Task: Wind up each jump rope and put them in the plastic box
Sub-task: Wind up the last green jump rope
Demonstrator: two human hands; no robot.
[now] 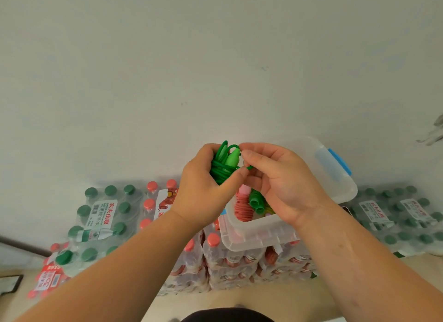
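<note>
Forearms (119, 261) are seen lowest | green jump rope (224, 164), nearly wound, is gripped by left hand (201, 185), pinched by right hand (282, 185) | other ropes (242, 207) already packed in plastic box (251, 235) mid-frame

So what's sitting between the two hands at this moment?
In the head view, a bundled green jump rope lies between them. The left hand grips the bundle and the right hand pinches its cord.

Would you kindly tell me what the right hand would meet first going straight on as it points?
Probably the green jump rope bundled in the left hand; fingertips of the right hand seem to pinch its cord.
</note>
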